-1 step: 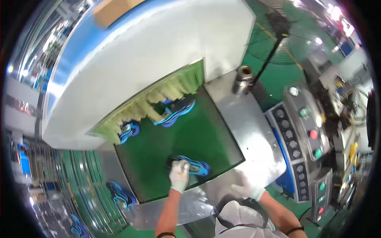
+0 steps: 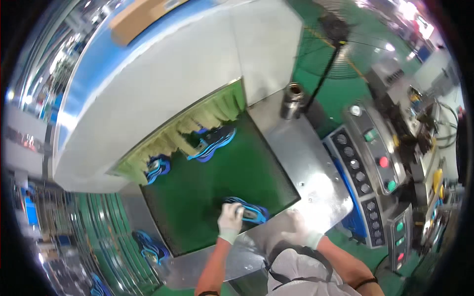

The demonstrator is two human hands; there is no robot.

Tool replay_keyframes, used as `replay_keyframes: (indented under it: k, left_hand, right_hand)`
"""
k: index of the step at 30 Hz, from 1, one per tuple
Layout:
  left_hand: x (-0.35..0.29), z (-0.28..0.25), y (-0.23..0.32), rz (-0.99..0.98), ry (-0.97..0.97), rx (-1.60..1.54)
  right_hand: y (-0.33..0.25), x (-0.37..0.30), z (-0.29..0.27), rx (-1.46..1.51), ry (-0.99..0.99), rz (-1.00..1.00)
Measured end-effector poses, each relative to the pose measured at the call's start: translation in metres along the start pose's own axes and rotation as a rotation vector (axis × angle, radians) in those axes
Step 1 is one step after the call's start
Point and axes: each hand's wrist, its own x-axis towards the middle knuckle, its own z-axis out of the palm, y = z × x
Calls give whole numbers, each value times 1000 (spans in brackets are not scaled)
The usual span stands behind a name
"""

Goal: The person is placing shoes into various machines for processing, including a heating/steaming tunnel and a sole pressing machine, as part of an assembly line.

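Observation:
My left hand point(image 2: 230, 220), in a white glove, is closed round the left end of a blue and black shoe sole point(image 2: 253, 213). That sole is at the near edge of the green conveyor belt point(image 2: 207, 192), with its right end pointing toward the metal rim. My right hand point(image 2: 300, 231), also gloved, is blurred over the metal ledge; its fingers look stretched out and nothing shows in them. Farther back, another sole point(image 2: 213, 144) and a smaller-looking sole point(image 2: 158, 168) lie on the belt, partly under the yellow-green curtain point(image 2: 197, 123).
A white machine housing point(image 2: 168, 79) rises behind the curtain. On the metal table stands a steel flask point(image 2: 292, 101). At right are control panels point(image 2: 368, 163) with knobs and buttons, and a fan point(image 2: 335, 34). More soles point(image 2: 150, 245) lie at the left, beside a roller rack point(image 2: 111, 232).
My left hand and the sole in it have shifted right, closer to the belt's near rim. My right hand has moved slightly left. The view has tilted a little.

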Motion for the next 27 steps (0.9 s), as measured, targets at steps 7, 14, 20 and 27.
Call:
replay_keyframes:
  k: [7, 14, 20, 27]
  left_hand:
    - [-47, 106, 269, 585, -446, -279]
    - [-97, 149, 518, 1376, -727, -534]
    - [-179, 246, 623, 879, -938, -753]
    - [-240, 521, 705, 929, -892, -261]
  right_hand:
    - [68, -102, -80, 163, 291, 273]
    - [173, -316, -112, 1272, 885, 293]
    - [208, -463, -60, 1761, 1350, -13]
    - [230, -524, -48, 1709, 1867, 5]
